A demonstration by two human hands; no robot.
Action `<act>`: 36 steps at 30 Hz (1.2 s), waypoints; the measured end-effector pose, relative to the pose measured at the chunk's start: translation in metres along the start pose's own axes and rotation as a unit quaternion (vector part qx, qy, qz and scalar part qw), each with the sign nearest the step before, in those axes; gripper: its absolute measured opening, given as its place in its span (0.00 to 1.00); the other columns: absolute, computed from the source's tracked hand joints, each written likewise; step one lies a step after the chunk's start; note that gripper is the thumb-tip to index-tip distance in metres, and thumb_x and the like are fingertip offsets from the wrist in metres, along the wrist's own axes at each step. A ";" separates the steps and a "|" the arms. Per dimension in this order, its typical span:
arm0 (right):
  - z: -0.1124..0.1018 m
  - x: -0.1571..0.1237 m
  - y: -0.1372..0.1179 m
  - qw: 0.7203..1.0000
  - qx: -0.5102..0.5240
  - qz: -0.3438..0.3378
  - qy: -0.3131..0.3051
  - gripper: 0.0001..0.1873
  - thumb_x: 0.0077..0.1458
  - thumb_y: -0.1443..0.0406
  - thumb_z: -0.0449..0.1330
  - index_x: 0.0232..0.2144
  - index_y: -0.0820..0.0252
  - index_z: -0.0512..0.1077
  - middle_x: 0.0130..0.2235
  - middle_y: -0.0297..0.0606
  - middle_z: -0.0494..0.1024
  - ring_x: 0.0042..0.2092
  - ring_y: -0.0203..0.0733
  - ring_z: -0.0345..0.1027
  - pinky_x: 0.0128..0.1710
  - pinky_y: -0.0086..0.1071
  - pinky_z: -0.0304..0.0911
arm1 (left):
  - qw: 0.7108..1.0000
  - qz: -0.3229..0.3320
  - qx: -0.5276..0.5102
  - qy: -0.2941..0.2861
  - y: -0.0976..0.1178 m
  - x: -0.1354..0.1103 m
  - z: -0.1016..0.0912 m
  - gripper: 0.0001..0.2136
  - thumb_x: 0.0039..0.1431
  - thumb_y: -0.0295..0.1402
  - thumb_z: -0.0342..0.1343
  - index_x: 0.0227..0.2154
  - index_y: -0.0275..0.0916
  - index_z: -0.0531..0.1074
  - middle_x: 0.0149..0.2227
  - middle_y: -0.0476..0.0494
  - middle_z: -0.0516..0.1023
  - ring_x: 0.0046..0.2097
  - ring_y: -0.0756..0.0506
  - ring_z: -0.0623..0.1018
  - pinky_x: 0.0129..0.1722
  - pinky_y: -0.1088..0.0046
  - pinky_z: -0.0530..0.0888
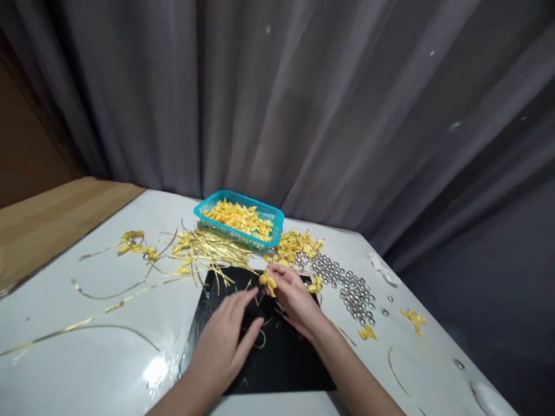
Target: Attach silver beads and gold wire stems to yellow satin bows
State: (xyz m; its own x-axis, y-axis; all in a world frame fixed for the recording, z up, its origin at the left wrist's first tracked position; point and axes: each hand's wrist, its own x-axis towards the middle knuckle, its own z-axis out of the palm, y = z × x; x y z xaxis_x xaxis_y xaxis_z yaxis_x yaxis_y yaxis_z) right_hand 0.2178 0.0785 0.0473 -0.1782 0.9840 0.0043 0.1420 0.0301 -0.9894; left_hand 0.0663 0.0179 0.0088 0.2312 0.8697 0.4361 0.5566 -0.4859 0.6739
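Note:
Over a black mat [277, 364], my right hand [292, 297] pinches a small yellow ribbon bow [267, 282] between thumb and fingers. To its left, my left hand [225, 332] is held with thumb and fingers apart, its fingertips close to the bow and nothing visible in them. Short bits of gold tie lie on the mat below the hands. A pile of gold twist ties [223, 249] rests just beyond the mat. Another yellow bow [315, 284] shows behind my right hand.
A blue plastic basket [277, 222] full of yellow bows stands at the back. Silver round beads [358, 294] spread to the right, beside a heap of bows [299, 244]. Gold strands and bows lie left. Cardboard [52, 225] borders the white table; a grey curtain [277, 104] hangs behind.

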 end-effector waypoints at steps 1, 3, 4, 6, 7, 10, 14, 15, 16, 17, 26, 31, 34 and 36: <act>0.002 -0.015 0.003 0.999 0.031 0.029 -0.024 0.16 0.51 0.54 0.57 0.32 0.63 0.66 0.29 0.36 0.69 0.28 0.32 0.63 0.31 0.28 0.64 | 0.999 -0.019 -0.039 -0.001 0.000 -0.001 0.001 0.18 0.63 0.34 0.46 0.55 0.40 0.59 0.53 0.36 0.70 0.52 0.42 0.71 0.51 0.61 0.69; 0.006 -0.035 0.008 0.983 0.133 0.103 -0.068 0.16 0.47 0.56 0.62 0.31 0.63 0.67 0.29 0.35 0.70 0.28 0.30 0.63 0.31 0.25 0.63 | 0.993 -0.050 -0.108 -0.019 0.001 -0.002 0.004 0.17 0.62 0.35 0.47 0.54 0.41 0.61 0.51 0.39 0.71 0.50 0.44 0.73 0.50 0.65 0.70; 0.008 -0.041 0.010 0.971 0.183 0.133 -0.080 0.16 0.46 0.57 0.64 0.31 0.63 0.68 0.29 0.34 0.70 0.28 0.29 0.63 0.31 0.24 0.62 | 0.989 -0.060 -0.133 -0.030 0.002 -0.002 0.005 0.15 0.62 0.35 0.47 0.51 0.41 0.65 0.49 0.40 0.72 0.49 0.44 0.73 0.50 0.65 0.70; 0.009 -0.047 0.014 0.951 0.247 0.167 -0.085 0.15 0.43 0.59 0.66 0.30 0.63 0.69 0.28 0.32 0.69 0.27 0.26 0.62 0.30 0.21 0.60 | 0.980 -0.079 -0.179 -0.020 0.004 -0.002 0.008 0.11 0.61 0.35 0.50 0.45 0.41 0.70 0.45 0.42 0.74 0.44 0.45 0.75 0.45 0.68 0.72; 0.008 -0.047 0.016 0.948 0.255 0.170 -0.082 0.15 0.43 0.59 0.66 0.30 0.64 0.70 0.27 0.31 0.69 0.26 0.26 0.61 0.30 0.20 0.60 | 0.977 -0.092 -0.194 -0.008 0.005 -0.002 0.009 0.10 0.60 0.35 0.51 0.40 0.40 0.72 0.42 0.42 0.75 0.41 0.46 0.76 0.41 0.69 0.73; 0.004 -0.047 0.022 0.959 0.240 0.139 -0.061 0.15 0.48 0.56 0.63 0.31 0.63 0.70 0.27 0.30 0.68 0.26 0.26 0.62 0.30 0.21 0.61 | 0.964 -0.146 -0.219 0.021 0.007 0.000 0.010 0.08 0.57 0.36 0.53 0.31 0.38 0.75 0.34 0.44 0.76 0.35 0.47 0.76 0.34 0.73 0.73; -0.003 -0.047 0.028 0.987 0.135 0.070 -0.043 0.16 0.46 0.57 0.64 0.35 0.61 0.71 0.30 0.31 0.71 0.28 0.28 0.65 0.31 0.23 0.63 | 0.932 -0.244 -0.266 0.010 0.004 0.004 0.010 0.11 0.53 0.39 0.57 0.29 0.36 0.76 0.30 0.44 0.79 0.31 0.47 0.76 0.31 0.73 0.73; -0.004 -0.047 0.029 0.990 0.113 0.070 -0.043 0.16 0.45 0.57 0.65 0.34 0.61 0.71 0.30 0.32 0.71 0.28 0.28 0.65 0.31 0.24 0.63 | 0.925 -0.261 -0.278 0.004 0.003 0.004 0.010 0.11 0.52 0.40 0.58 0.29 0.36 0.76 0.30 0.44 0.79 0.32 0.46 0.77 0.32 0.72 0.73; -0.005 -0.047 0.030 0.992 0.099 0.073 -0.039 0.16 0.45 0.57 0.65 0.32 0.62 0.70 0.29 0.33 0.72 0.27 0.29 0.65 0.30 0.24 0.63 | 0.919 -0.271 -0.288 -0.002 0.002 0.005 0.010 0.12 0.51 0.40 0.58 0.30 0.35 0.76 0.31 0.43 0.80 0.33 0.46 0.77 0.33 0.71 0.73; -0.005 -0.046 0.031 0.993 0.089 0.074 -0.029 0.16 0.45 0.56 0.65 0.31 0.62 0.70 0.29 0.33 0.72 0.26 0.29 0.65 0.29 0.25 0.63 | 0.914 -0.275 -0.297 -0.007 0.002 0.005 0.010 0.12 0.51 0.40 0.58 0.31 0.35 0.76 0.32 0.43 0.80 0.33 0.46 0.77 0.35 0.70 0.73; 0.006 -0.056 0.041 0.985 -0.075 -0.085 0.130 0.07 0.51 0.62 0.60 0.29 0.60 0.71 0.26 0.34 0.71 0.26 0.32 0.61 0.27 0.27 0.61 | 0.883 -0.282 -0.376 0.004 0.004 0.006 0.009 0.20 0.48 0.42 0.60 0.41 0.35 0.70 0.37 0.40 0.80 0.39 0.44 0.79 0.39 0.67 0.75; 0.009 -0.064 0.037 0.954 -0.184 -0.235 0.040 0.06 0.55 0.69 0.55 0.33 0.59 0.72 0.30 0.38 0.74 0.31 0.35 0.66 0.32 0.30 0.64 | 0.838 -0.314 -0.445 -0.044 0.007 0.004 0.009 0.24 0.44 0.41 0.63 0.44 0.34 0.71 0.39 0.39 0.81 0.42 0.42 0.79 0.44 0.65 0.74; 0.003 -0.062 0.034 0.968 -0.150 -0.198 0.029 0.08 0.56 0.67 0.53 0.35 0.60 0.72 0.32 0.39 0.73 0.31 0.34 0.67 0.29 0.27 0.64 | 0.846 -0.318 -0.425 -0.044 0.006 0.005 0.007 0.21 0.46 0.40 0.61 0.42 0.34 0.73 0.39 0.39 0.81 0.41 0.43 0.79 0.42 0.67 0.74; -0.002 -0.060 0.033 0.970 -0.148 -0.184 0.051 0.09 0.57 0.66 0.54 0.39 0.59 0.72 0.35 0.40 0.72 0.32 0.34 0.67 0.30 0.27 0.65 | 0.864 -0.310 -0.393 -0.055 0.004 0.007 0.006 0.19 0.47 0.39 0.60 0.41 0.34 0.74 0.36 0.41 0.82 0.38 0.44 0.79 0.38 0.69 0.74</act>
State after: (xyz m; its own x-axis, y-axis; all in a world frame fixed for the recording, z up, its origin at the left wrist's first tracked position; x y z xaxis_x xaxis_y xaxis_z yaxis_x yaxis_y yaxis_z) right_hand 0.2351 0.0211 0.0146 -0.1742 0.9090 0.3786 0.3638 0.4167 -0.8331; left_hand 0.0746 0.0221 0.0113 0.1817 0.9659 -0.1844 -0.1037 0.2053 0.9732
